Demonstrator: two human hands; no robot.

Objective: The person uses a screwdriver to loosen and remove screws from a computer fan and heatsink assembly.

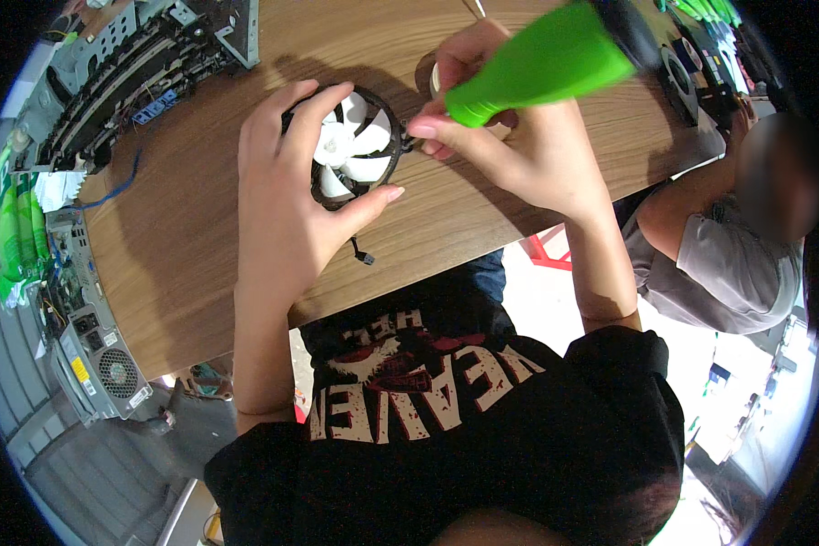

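A round cooling fan (335, 146) with white blades and a black ring sits in my left hand (287, 173), its fingers over the far left rim and its thumb along the near edge. A short black cable with a small plug (364, 258) hangs toward me from the fan. My right hand (537, 150) is closed on a bright green tapered handle (551, 64) with a dark, blurred end at the upper right. The thumb and fingertips of this hand come together beside the fan's right rim. Whatever tip the green handle has is hidden by the fingers.
A metal machine frame (123, 86) stands at the far left of the wooden table (177, 273). Below it are a blue wire (123, 187), green packaging (14, 227) and a power supply (114, 369). Another person (733, 264) sits at the right, near dark parts (678, 82) on the table.
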